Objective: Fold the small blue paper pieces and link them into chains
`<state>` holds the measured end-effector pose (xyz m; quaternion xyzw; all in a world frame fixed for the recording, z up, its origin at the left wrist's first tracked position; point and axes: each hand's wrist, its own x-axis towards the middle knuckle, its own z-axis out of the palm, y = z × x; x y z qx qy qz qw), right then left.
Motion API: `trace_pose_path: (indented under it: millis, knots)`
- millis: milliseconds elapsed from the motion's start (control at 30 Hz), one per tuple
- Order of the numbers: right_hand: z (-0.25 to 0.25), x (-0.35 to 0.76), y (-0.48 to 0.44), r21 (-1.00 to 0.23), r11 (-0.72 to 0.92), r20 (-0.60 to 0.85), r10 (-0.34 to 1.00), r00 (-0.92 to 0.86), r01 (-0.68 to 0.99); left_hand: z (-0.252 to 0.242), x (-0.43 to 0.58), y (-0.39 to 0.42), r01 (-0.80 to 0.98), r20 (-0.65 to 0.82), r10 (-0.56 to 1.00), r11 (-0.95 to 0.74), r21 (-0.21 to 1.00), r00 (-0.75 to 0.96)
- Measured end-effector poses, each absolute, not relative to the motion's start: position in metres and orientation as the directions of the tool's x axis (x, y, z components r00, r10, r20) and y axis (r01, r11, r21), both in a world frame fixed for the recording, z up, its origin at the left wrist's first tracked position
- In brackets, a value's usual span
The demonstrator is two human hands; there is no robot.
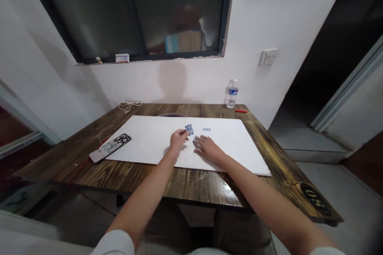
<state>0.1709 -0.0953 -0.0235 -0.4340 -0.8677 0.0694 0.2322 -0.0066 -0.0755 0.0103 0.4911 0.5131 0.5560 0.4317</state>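
Note:
My left hand (178,139) is closed, pinching a small blue-and-white flat piece (189,129) just above the white board (155,143). The piece looks like a blue-outlined frame with pale bars; its exact kind is too small to make out. My right hand (208,148) rests palm down over the board, its fingers stretched forward and its thumb apart. Beneath its fingertips a bit of another small blue piece (195,138) shows, mostly covered. Beyond that hand lies a separate blue-outlined flat piece (206,129) on the board.
A phone in a patterned case (110,147) overlaps the board's left edge. Along the back of the wooden table (263,143) are a coiled white cable (129,106), a water bottle (232,95) and a red pen-like stick (241,111). A wall with a window stands behind.

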Motion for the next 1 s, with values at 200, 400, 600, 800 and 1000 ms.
trace_pose_path:
  millis: [200, 400, 600, 800, 1000]
  knots:
    - [-0.010, 0.170, -0.100, -0.210, 0.642, 0.355, 0.753, -0.555, 0.737, 0.008, -0.004, -0.074, 0.036, 0.103, 0.986, -0.099, 0.994, -0.132]
    - [-0.003, 0.167, -0.105, -0.136, 0.635, 0.340, 0.751, -0.567, 0.760, 0.006, -0.003, -0.075, 0.044, 0.089, 0.989, -0.085, 0.995, -0.122]
    - [-0.006, 0.168, -0.105, -0.210, 0.586, 0.355, 0.792, -0.497, 0.783, 0.006, -0.004, -0.074, 0.046, 0.084, 0.990, -0.079, 0.996, -0.117]
    - [-0.009, 0.172, -0.104, -0.243, 0.488, 0.327, 0.855, -0.403, 0.838, 0.007, -0.004, -0.077, 0.041, 0.074, 0.991, -0.070, 0.997, -0.112]
    - [-0.009, 0.172, -0.103, -0.246, 0.501, 0.333, 0.848, -0.413, 0.830, 0.005, -0.004, -0.076, 0.062, 0.104, 0.989, -0.098, 0.993, -0.109]
